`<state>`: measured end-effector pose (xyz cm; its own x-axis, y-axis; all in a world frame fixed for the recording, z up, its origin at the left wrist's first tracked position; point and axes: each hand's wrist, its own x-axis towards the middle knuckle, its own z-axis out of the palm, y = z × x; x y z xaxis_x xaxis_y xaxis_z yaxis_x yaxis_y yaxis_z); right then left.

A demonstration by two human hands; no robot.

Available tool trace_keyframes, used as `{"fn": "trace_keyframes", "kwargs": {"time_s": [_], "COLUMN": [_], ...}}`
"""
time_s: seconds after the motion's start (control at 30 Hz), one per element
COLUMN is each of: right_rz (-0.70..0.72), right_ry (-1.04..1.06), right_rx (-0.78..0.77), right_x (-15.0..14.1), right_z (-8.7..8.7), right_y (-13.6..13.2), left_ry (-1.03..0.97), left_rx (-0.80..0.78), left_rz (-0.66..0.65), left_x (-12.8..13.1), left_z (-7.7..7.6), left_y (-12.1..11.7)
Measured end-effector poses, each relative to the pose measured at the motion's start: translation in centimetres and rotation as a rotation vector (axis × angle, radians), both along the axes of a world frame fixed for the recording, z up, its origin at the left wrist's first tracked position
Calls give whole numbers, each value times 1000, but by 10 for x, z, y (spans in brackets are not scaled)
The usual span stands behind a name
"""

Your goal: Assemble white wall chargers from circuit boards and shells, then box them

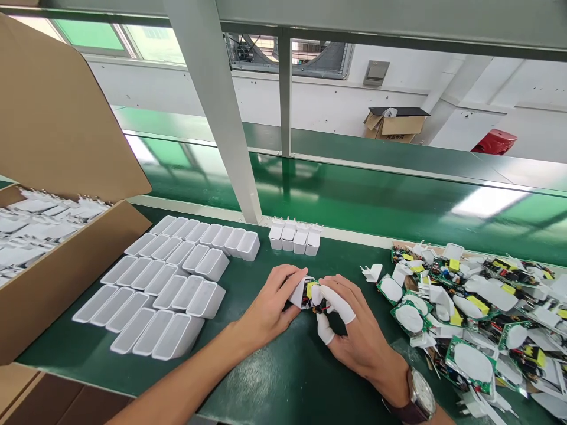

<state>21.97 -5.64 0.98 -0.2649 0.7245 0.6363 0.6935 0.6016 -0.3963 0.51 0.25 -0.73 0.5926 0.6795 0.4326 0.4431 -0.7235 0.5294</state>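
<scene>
Both hands meet at the middle of the green mat. My left hand (pixel 272 304) is closed on a white charger shell (pixel 297 290). My right hand (pixel 349 333), with white finger cots on the thumb and forefinger and a watch on the wrist, pinches a small circuit board (pixel 313 295) with a yellow part, which sits partly inside the shell. Rows of empty white shells (pixel 166 286) lie to the left. A pile of loose circuit boards (pixel 469 319) lies to the right.
An open cardboard box (pixel 57 265) full of white parts stands at the left edge. Several assembled white plugs (pixel 295 237) stand in a row behind my hands. A slanted grey post (pixel 221 112) rises from the bench; a green conveyor (pixel 376 195) runs behind it.
</scene>
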Motion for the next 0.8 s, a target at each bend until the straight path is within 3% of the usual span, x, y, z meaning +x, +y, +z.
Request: {"fn": "trace_keyframes", "kwargs": {"time_s": [0.8], "right_rz": [7], "right_ry": [14], "right_rx": [-67], "right_x": [2], "right_z": [-4], "right_y": [0], "left_ry": [-7], "left_rx": [-61], "left_rz": [-11], "left_x": [0], "left_z": [-1], "left_y": [-2]}}
